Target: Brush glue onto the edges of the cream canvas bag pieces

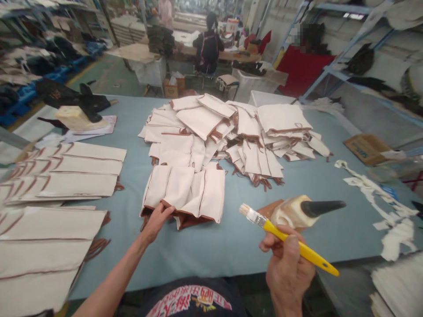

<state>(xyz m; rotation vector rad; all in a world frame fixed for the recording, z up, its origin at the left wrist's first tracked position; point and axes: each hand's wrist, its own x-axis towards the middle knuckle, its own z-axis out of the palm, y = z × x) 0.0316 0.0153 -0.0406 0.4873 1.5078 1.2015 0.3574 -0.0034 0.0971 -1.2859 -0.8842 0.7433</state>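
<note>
Seemingly midway

Your right hand [291, 268]: gripping yellow brush [312, 254]; your left hand [155, 223]: holding brown edge of cream piece [178, 182], on table [205, 253] before you; layered stacks [49, 251], left: probably done; jumbled heap [201, 121], farther: probably outstanding

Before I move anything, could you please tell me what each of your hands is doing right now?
Left hand: touching the brown edge of a cream piece.
Right hand: closed around a yellow brush.
</note>
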